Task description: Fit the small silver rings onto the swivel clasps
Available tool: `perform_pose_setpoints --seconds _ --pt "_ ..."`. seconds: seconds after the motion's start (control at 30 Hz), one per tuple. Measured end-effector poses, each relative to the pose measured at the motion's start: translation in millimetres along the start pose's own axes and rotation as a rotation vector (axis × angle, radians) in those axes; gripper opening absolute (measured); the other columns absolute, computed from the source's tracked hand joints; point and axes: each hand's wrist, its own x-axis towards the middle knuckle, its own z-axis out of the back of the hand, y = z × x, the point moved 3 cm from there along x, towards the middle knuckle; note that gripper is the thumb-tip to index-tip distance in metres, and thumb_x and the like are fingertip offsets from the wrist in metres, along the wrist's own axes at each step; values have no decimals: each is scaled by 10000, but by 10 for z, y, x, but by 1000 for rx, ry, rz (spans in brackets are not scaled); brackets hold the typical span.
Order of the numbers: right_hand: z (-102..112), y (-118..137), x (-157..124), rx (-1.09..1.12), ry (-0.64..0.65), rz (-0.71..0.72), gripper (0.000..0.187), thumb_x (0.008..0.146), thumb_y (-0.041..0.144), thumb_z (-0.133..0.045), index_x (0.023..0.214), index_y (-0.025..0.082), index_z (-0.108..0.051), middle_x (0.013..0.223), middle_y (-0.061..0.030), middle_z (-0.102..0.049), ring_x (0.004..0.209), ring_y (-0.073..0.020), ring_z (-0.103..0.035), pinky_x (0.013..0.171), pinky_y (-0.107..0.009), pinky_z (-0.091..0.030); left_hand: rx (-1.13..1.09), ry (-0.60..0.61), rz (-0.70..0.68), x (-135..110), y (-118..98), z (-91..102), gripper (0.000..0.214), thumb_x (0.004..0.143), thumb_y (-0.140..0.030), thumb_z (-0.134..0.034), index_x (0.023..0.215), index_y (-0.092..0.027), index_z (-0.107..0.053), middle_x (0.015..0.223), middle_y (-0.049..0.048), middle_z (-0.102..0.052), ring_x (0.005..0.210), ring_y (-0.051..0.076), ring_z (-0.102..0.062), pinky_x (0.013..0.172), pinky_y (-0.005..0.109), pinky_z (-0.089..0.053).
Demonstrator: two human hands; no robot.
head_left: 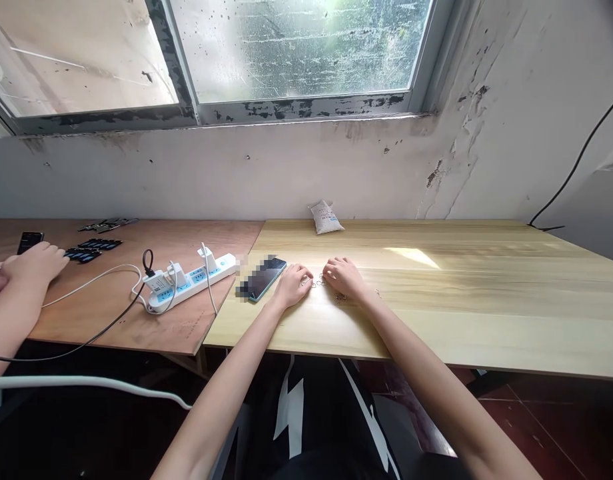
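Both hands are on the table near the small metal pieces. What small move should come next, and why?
Probably the left hand should pinch one of the small metal pieces lying between it and the right hand. Both hands rest curled on the light table with the pieces loose close beside them; whether either already holds one is too small to tell.

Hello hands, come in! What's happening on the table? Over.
Left hand and right hand down on the light wooden table, fingers curled. Small metal rings between and around them; grip unclear. Phone right beside left hand. Over.
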Motion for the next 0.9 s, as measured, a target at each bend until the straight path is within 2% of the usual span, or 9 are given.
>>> perform_pose_setpoints --seconds 0.17,0.3,0.43,0.57,0.7,0.8,0.9 --pt "5 -53 -39 144 -103 -64 181 906 202 -503 848 188 -674 950 -100 -688 938 -231 -587 888 -370 -379 -41 -46 57 123 5 -22 159 854 -240 -586 962 -237 -703 1017 40 -651 1037 224 -573 953 391 -404" --pt "-26 -93 -60 321 -193 -142 173 910 251 -489 859 185 -641 900 -77 -686 850 -195 -612 793 -322 -446 -122 -86 78 250 -67 -66 128 847 -262 -622 917 -248 -728 1077 40 -661 1096 237 -544 1003 424 -373" --pt "-75 -79 -71 490 -248 -171 223 915 344 -478 868 190 -631 881 -67 -687 817 -177 -627 727 -291 -482 -253 -132 124 293 -99 -121 111 849 -277 -632 864 -226 -730 1079 46 -677 1100 228 -550 1005 420 -402" --pt "-65 -28 -74 611 -261 -162 285 899 424 -500 850 185 -646 864 -66 -696 790 -175 -636 725 -298 -492 -397 -161 186 273 -40 -140 97 820 -258 -654 811 -192 -725 1067 71 -684 1091 226 -588 985 403 -448" --pt "-6 43 -85 683 -259 -141 287 855 462 -573 859 194 -677 876 -63 -699 844 -190 -636 772 -310 -481 -527 -146 226 264 9 -132 153 832 -271 -624 795 -167 -730 1090 97 -693 1006 211 -655 894 361 -516" --pt "29 90 -97 734 -257 -120 271 817 464 -622 818 200 -685 879 -63 -690 875 -204 -626 808 -326 -468 -585 -129 240 265 10 -127 180 839 -285 -607 811 -161 -735 1096 98 -702 992 210 -669 861 349 -535" --pt "27 83 -102 821 -258 -159 269 798 461 -632 759 197 -667 833 -52 -678 842 -202 -615 793 -327 -463 -597 -131 242 264 4 -116 192 839 -299 -603 840 -155 -730 1111 104 -696 975 209 -673 846 354 -540"
